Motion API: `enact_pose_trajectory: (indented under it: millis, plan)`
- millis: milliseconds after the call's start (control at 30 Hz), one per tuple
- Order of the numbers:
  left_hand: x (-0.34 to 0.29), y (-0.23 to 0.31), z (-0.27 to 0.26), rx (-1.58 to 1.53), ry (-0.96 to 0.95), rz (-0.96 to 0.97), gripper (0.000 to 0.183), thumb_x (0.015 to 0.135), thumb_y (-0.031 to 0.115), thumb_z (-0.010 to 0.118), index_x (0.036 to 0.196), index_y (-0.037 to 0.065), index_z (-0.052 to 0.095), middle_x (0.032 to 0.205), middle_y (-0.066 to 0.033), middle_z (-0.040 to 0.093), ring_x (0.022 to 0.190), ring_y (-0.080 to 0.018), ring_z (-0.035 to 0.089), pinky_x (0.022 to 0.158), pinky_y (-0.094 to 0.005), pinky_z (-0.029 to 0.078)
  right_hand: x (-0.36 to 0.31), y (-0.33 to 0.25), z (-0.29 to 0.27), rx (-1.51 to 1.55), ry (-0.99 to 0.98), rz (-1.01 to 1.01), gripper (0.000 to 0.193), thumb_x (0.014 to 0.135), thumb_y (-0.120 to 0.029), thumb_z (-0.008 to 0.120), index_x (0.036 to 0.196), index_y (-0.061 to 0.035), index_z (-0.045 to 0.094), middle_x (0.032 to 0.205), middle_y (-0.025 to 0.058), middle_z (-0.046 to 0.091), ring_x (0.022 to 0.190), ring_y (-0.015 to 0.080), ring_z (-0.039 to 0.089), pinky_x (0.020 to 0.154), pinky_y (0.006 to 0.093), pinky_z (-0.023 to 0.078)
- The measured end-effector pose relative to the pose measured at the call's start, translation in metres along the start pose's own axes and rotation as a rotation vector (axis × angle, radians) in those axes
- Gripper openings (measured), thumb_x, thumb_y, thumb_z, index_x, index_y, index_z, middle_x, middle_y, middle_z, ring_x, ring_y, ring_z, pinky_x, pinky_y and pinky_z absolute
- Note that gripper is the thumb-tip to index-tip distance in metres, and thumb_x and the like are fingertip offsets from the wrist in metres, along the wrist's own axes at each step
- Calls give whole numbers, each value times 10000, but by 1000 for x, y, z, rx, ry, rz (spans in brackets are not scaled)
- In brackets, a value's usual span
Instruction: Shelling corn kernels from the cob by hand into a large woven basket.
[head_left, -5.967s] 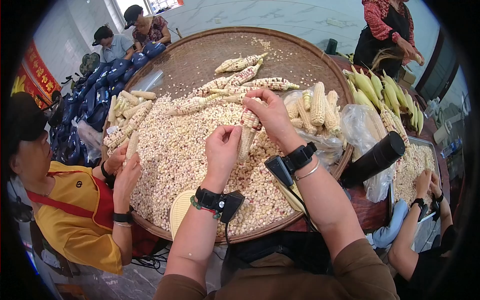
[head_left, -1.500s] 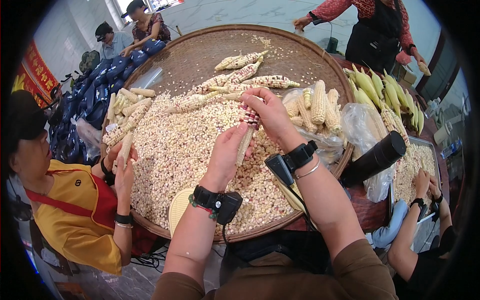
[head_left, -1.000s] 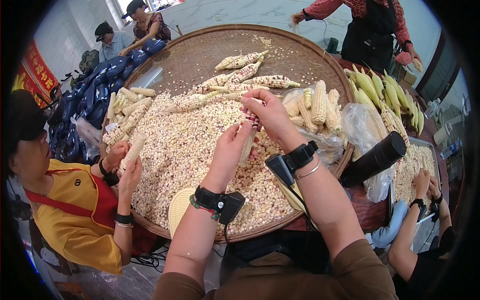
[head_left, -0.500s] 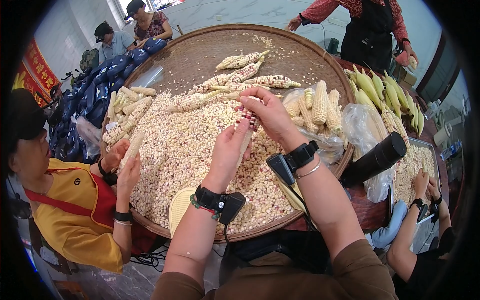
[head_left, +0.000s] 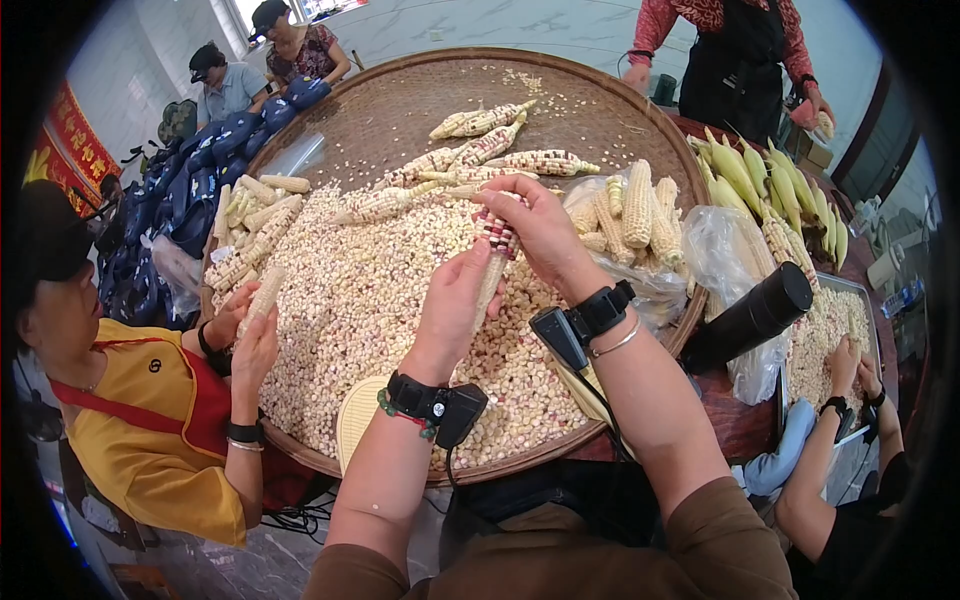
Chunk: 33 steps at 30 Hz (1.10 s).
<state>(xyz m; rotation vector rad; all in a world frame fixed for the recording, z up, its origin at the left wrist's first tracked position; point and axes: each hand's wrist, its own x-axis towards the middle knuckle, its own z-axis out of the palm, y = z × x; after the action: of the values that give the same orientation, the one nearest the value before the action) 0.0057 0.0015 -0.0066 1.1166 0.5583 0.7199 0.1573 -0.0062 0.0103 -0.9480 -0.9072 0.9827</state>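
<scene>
Between my hands is a corn cob (head_left: 497, 238), dark red and white kernels on its upper part and a pale, stripped lower part. My left hand (head_left: 455, 300) is closed round the lower part. The fingers of my right hand (head_left: 540, 225) grip its upper end, thumb bent over the kernels. Below lies a wide heap of loose kernels (head_left: 370, 310) in a large round woven tray (head_left: 400, 95). Several speckled corn cobs (head_left: 485, 122) rest on the tray beyond my hands. My palms and the cob's underside are partly hidden.
Stripped cobs (head_left: 640, 215) lie in a plastic bag at the tray's right, more cobs (head_left: 250, 205) at its left. A black cylinder (head_left: 760, 310) leans by the right rim. On the left, a person in yellow holds a cob (head_left: 262, 303). Husked corn (head_left: 765, 180) is piled far right.
My left thumb has drawn down from the kernels, showing more of the cob. My right hand stays at the top. The person standing far right has shifted one hand.
</scene>
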Motion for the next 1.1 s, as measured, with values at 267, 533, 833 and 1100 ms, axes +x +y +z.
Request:
enact_pose_trajectory:
  millis: [267,533,833,1100]
  plan:
    - [3,-2,0,22,16,-19,457,1024,431,402,1009,19,598,700,-54,587,518,-123,511,486,-242,409,0,0,-1,7,18,-4,140,918,-134,647,1022,-49,607,916,-5,612,828,56,564,729,209,475]
    - [0,5,6,17,36,-70,488,1023,459,384,992,20,595,694,-49,579,503,-118,497,470,-238,391,-3,-3,0,-23,22,-3,135,908,-131,656,1009,-54,613,906,-16,602,811,47,547,705,198,446]
    - [0,0,5,-44,22,-31,375,978,406,543,927,38,595,685,-25,571,496,-85,480,452,-215,361,-3,-4,0,-26,24,-4,160,902,-133,663,1025,-49,606,910,-11,603,816,49,556,700,204,463]
    - [0,1,4,-26,16,-13,383,987,404,524,912,37,602,682,-25,571,499,-85,483,454,-214,372,-4,-6,2,-38,18,3,159,914,-138,646,1036,-47,602,918,-2,600,815,50,557,705,203,466]
